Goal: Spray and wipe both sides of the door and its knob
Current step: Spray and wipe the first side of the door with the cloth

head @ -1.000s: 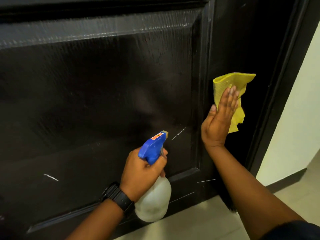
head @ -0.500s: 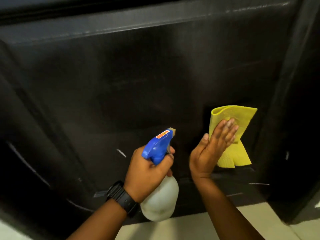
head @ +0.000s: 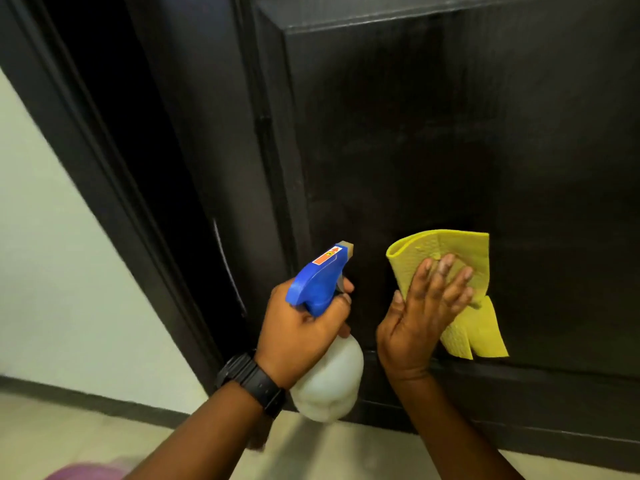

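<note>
The dark panelled door fills most of the view; its knob is not in sight. My right hand presses a folded yellow cloth flat against the lower part of the recessed panel, fingers spread. My left hand, with a black watch at the wrist, grips a spray bottle with a white body and blue trigger head, its nozzle pointing at the door just left of the cloth.
The dark door frame runs diagonally at the left, with a pale wall and dark skirting beside it. Light floor tiles lie below the door. Something purple shows blurred at the bottom left edge.
The view has swung left along the door, from its right edge to its left edge and frame. The cloth hand has come down the door to the panel's lower part. The bottle stays gripped.
</note>
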A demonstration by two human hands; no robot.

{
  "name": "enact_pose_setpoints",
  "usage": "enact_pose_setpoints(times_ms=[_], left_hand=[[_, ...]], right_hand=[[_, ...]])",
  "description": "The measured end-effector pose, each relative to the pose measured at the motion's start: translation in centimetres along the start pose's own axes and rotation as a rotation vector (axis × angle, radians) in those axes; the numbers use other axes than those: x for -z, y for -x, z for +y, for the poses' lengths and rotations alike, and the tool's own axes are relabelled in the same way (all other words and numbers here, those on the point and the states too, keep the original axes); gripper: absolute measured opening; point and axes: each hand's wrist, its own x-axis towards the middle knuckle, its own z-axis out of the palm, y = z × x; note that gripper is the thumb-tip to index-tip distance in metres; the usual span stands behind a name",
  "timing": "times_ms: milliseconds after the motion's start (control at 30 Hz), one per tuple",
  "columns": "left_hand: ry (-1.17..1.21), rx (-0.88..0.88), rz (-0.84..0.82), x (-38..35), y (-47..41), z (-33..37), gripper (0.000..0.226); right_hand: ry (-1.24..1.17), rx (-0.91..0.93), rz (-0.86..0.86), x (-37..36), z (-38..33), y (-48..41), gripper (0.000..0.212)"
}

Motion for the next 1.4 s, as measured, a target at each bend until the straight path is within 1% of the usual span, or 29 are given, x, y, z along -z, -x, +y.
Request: enact_pose_setpoints(times_ms=[67, 100, 200, 267, 333, 433, 500, 600, 733, 867, 967, 1033, 1133, 1233, 1300, 1400], left_hand=[[-0.010, 0.007, 0.053, 2.1, 0.6, -0.8, 0.022], [-0.014, 0.008, 0.075, 3.0, 1.0, -1.1, 0.020], [-0.037, 0.013, 0.118, 5.4, 2.1, -2.2, 0.014], [-0.059, 0.026, 0.140, 6.6, 2.7, -2.8, 0.021], [-0.086, 0.038, 0.168, 7.4, 3.1, -3.2, 0.027], [-0.102, 0.067, 0.230, 8.1, 3.3, -3.4, 0.016], [-0.129, 0.075, 0.272, 8.4, 3.1, -3.4, 0.019], [-0.188, 0.076, 0.321, 8.9, 2.7, -3.5, 0.021], [-0.269, 0.095, 0.343, 9.5, 2.1, -4.0, 0.036], [-0.306, 0.085, 0.345, 9.8, 2.0, -3.9, 0.035], [-0.317, 0.073, 0.410, 10.5, 2.1, -4.3, 0.026], [-0.300, 0.075, 0.445, 11.0, 2.2, -4.4, 0.031], [-0.289, 0.083, 0.438, 11.4, 2.5, -4.2, 0.033], [-0.284, 0.095, 0.429, 11.3, 2.8, -4.4, 0.024], [-0.291, 0.100, 0.420, 11.0, 3.0, -4.6, 0.020], [-0.284, 0.098, 0.410, 10.5, 3.4, -5.1, 0.020]], right_hand=[[0.025, 0.116, -0.069, -1.2, -1.5, 1.0, 0.060], [0.039, 0.193, -0.107, -1.9, -2.3, 1.5, 0.059], [0.109, 0.382, -0.165, -3.4, -3.9, 2.8, 0.070], [0.133, 0.457, -0.187, -3.9, -4.0, 3.1, 0.073], [0.142, 0.479, -0.200, -3.8, -3.8, 3.1, 0.072], [0.149, 0.457, -0.211, -3.6, -4.0, 3.1, 0.067], [0.141, 0.444, -0.224, -3.5, -4.3, 3.1, 0.063], [0.127, 0.458, -0.237, -3.4, -4.3, 3.0, 0.068], [0.090, 0.538, -0.248, -3.5, -4.8, 2.5, 0.068], [-0.014, 0.698, -0.269, -4.1, -6.7, 1.3, 0.063], [-0.081, 0.836, -0.269, -5.6, -10.4, -0.9, 0.060], [-0.042, 0.912, -0.245, -6.6, -12.8, -2.8, 0.057], [0.049, 0.931, -0.223, -7.1, -14.4, -3.7, 0.058], [0.056, 0.915, -0.235, -6.7, -14.6, -3.3, 0.057], [0.053, 0.908, -0.252, -6.8, -14.6, -3.0, 0.056], [0.062, 0.975, -0.313, -7.3, -14.0, -1.9, 0.053]])
